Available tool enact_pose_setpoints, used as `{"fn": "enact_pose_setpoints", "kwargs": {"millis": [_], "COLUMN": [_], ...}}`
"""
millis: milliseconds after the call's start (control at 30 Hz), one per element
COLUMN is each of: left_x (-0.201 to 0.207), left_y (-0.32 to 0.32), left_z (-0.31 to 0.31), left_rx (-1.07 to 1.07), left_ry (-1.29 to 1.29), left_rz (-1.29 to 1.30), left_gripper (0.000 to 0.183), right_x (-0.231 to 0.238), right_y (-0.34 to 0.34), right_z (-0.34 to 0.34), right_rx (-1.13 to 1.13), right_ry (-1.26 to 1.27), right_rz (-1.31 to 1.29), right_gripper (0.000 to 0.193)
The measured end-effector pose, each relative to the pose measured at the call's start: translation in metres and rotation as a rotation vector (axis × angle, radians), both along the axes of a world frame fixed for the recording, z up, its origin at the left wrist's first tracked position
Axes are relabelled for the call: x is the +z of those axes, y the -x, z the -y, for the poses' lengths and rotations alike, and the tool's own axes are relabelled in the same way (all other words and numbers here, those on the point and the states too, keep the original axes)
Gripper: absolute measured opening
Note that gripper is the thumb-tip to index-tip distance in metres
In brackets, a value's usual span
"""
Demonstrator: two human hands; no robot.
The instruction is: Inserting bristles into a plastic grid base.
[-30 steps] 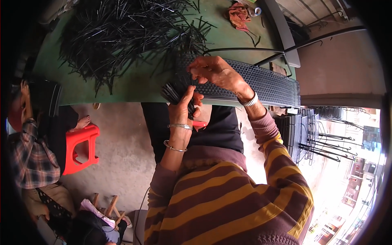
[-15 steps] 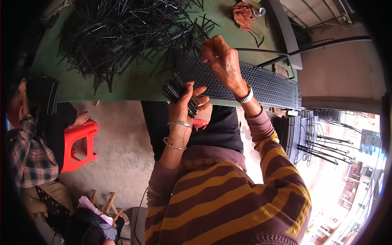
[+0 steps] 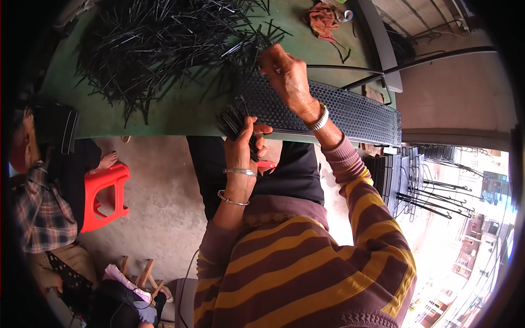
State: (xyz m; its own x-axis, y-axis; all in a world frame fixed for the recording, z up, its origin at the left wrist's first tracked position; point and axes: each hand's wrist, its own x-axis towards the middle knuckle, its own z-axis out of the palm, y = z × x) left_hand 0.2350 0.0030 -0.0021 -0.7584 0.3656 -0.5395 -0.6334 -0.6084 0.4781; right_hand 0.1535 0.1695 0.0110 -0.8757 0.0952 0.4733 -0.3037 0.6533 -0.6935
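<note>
My left hand [image 3: 244, 143] is closed around a bundle of thin black rods [image 3: 232, 118] at the near edge of the green table [image 3: 164, 117]. My right hand [image 3: 286, 76] reaches out over a long black perforated panel [image 3: 355, 112] lying along the table's edge, its fingers pinched at the panel's left end. Whether a single rod is between those fingers is hard to tell. A big loose heap of black rods [image 3: 158, 41] covers the far side of the table, just beyond my right hand.
A crumpled reddish cloth [image 3: 322, 19] lies at the table's far right. A red plastic stool [image 3: 104, 191] stands on the concrete floor at left, beside a seated person in a plaid shirt [image 3: 38, 213]. Stacked black panels and rods [image 3: 415, 180] sit at right.
My right hand has moved from beside my left hand out across the panel toward the rod heap. My left hand keeps its bundle in about the same place.
</note>
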Motion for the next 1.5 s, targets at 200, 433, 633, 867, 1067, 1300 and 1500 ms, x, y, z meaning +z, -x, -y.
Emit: {"fn": "enact_pose_setpoints", "kwargs": {"millis": [200, 433, 633, 867, 1067, 1300, 1500], "left_x": [-0.003, 0.007, 0.017, 0.000, -0.010, -0.006, -0.003], "left_y": [-0.003, -0.004, -0.006, -0.010, -0.009, -0.007, -0.009], "left_z": [-0.002, -0.001, -0.014, -0.018, -0.010, -0.008, -0.008], "left_rx": [0.005, -0.019, -0.045, -0.008, -0.082, -0.111, -0.099], "left_ry": [0.027, 0.083, 0.106, 0.036, -0.024, 0.036, 0.030], "left_rz": [-0.014, -0.023, 0.126, 0.042, -0.010, 0.006, 0.003], "left_gripper": [0.026, 0.027, 0.033, 0.036, 0.035, 0.033, 0.032], "right_x": [-0.014, 0.026, 0.046, 0.028, 0.014, 0.014, -0.001], "right_y": [0.006, -0.034, -0.054, -0.025, -0.009, -0.013, -0.008], "right_z": [0.001, -0.001, -0.003, -0.006, -0.005, -0.004, -0.007], "right_rx": [0.054, 0.328, 0.274, -0.083, -0.069, -0.027, -0.012], "right_ry": [-0.239, 0.534, 0.386, 0.103, 0.065, 0.068, -0.198], "right_rz": [-0.015, 0.648, 0.661, -0.052, -0.049, -0.036, 0.062], "right_gripper": [0.006, 0.021, 0.014, 0.004, 0.002, 0.005, 0.006]}}
